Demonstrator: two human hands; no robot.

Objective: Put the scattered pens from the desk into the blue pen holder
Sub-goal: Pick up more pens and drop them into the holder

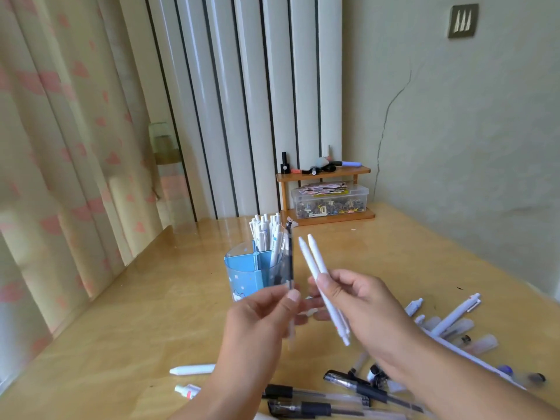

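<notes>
White pens (321, 280), two of them, sit pinched in the right hand (360, 307). Left hand (263, 316) grips one clear black-ink pen (290, 259) upright beside the blue pen holder (245, 274).

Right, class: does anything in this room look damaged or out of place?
Yes. A dark crack runs down the wall, right of the radiator, towards the desk. Loose pens also lie scattered across the near desk instead of standing in the blue holder.
</notes>
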